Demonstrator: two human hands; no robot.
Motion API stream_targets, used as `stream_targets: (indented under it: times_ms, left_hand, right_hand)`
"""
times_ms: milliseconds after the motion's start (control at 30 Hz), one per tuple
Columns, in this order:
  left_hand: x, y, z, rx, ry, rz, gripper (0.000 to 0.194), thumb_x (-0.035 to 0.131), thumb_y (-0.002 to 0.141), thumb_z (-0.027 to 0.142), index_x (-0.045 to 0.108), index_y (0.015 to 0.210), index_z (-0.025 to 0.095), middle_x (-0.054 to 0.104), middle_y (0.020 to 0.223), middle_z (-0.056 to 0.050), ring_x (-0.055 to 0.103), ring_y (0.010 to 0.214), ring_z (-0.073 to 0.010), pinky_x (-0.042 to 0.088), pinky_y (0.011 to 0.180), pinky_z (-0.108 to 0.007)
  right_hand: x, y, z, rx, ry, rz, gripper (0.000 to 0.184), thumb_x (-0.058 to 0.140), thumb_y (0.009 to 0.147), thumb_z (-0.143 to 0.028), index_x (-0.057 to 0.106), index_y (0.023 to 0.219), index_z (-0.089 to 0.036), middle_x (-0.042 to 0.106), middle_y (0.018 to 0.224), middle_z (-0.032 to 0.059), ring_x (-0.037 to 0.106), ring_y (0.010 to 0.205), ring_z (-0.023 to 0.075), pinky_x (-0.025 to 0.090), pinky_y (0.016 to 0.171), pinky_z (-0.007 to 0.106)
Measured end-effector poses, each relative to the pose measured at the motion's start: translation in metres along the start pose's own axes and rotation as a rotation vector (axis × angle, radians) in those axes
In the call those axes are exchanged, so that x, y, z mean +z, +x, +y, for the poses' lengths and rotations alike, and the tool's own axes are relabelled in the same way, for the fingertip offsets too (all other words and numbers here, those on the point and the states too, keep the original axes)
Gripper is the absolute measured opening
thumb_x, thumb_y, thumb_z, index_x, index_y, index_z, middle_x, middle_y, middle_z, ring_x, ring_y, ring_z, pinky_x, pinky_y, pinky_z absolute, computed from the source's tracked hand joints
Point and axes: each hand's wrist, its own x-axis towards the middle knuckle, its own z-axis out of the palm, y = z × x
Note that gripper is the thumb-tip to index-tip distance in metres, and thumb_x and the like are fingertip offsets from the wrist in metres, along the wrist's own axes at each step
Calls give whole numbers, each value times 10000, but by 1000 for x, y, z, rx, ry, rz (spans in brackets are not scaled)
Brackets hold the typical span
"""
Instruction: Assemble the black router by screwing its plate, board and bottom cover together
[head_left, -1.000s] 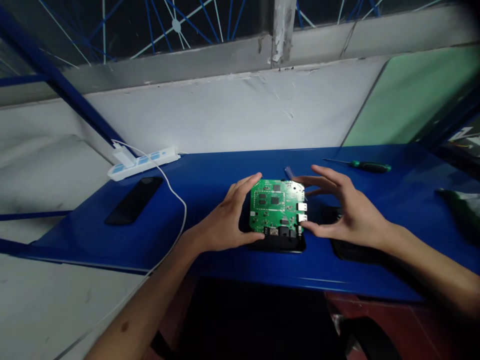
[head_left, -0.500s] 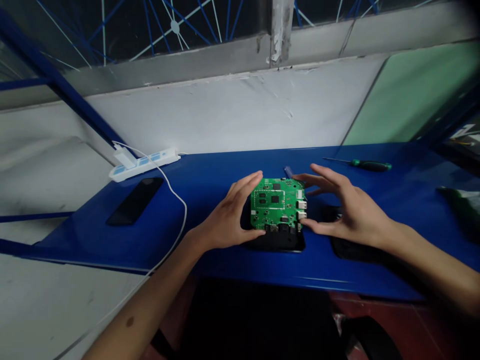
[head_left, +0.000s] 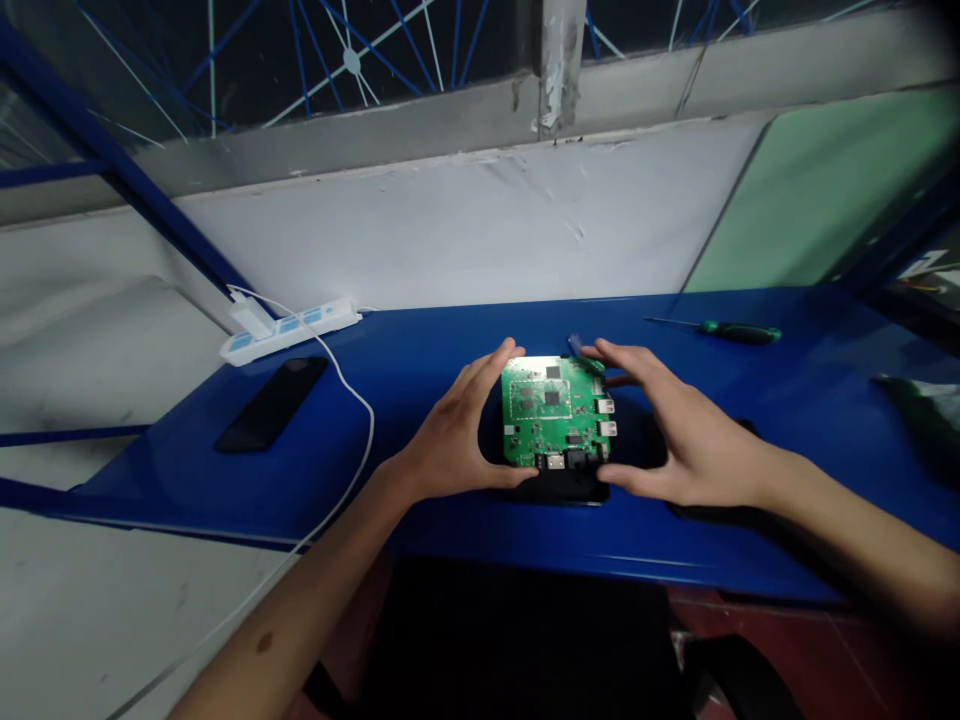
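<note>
1. Blue counter ran beneath a pale wall, screwdriver at back right!
2. Centre stage, the green circuit board sat over a black case; whether they touched, no telling.
3. Left hand had its grip clamped on the board's left side; right hand matched it on the right, thumbs near, fingers far.
4. Edge holds looked the smart play: even pressure, board level, fingertips clear of chips and ports.
</note>
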Motion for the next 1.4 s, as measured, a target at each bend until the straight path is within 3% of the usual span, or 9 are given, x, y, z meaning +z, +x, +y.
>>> stream_targets:
  times_ms: [100,267,433,567,900,1033,1200,1400]
  left_hand:
    - [2,-1,-2,6,-49,21,1298,851,689,516,-97,1562,358,278,1609,-129,374,1426,-399,382,1136,-608]
    - [2,-3,-1,16,-25,26,1215,836,715,506,-20,1563,352,275,1607,-133,362,1431,-402,367,1146,-613]
    - [1,-3,1,-1,5,4,1150,831,711,490,66,1555,333,277,1600,-134,319,1451,-410,382,1136,-628]
    - [1,-4,1,12,29,3,1104,817,725,505,107,1548,315,286,1595,-124,304,1457,-399,332,1178,-614]
    - [2,-4,0,19,33,-5,1113,823,720,475,95,1546,309,286,1596,-127,305,1457,-379,344,1172,-598]
    - [3,-5,0,27,53,8,1156,816,740,468,9,1553,311,265,1608,-139,321,1447,-383,371,1150,-599]
    - [5,1,8,131,199,37,1167,801,772,472,-25,1565,245,240,1614,-191,265,1473,-399,300,1174,-643]
    - [13,18,20,235,320,6,1193,814,755,465,-7,1573,182,377,1550,-189,362,1437,-364,203,1236,-596]
  right_hand:
    - [4,1,-2,-14,-67,-17,1202,787,684,-606,103,1592,-213,346,1544,224,405,1403,453,473,1059,647]
    - [7,2,-4,-4,-89,-20,1116,730,764,-565,74,1598,-216,359,1522,217,423,1393,442,484,1060,628]
    - [4,1,-6,-9,-73,-23,1093,715,783,-559,44,1595,-268,338,1546,190,383,1424,434,435,1109,641]
    - [4,1,-6,-24,-84,-26,1087,711,789,-562,58,1595,-237,337,1543,201,382,1430,419,429,1117,632]
    - [6,2,-3,-29,-88,-33,1106,720,773,-583,87,1591,-192,355,1522,231,406,1416,414,452,1101,613]
    - [7,2,-2,-30,-103,-23,1085,710,782,-583,109,1584,-168,371,1509,240,415,1412,397,454,1104,596]
    - [12,2,1,-51,-132,23,1089,725,769,-588,137,1575,-149,408,1476,256,453,1373,405,487,1065,596]
    - [14,2,0,-91,-147,82,1079,723,763,-585,172,1563,-113,438,1434,276,479,1338,414,520,1025,590]
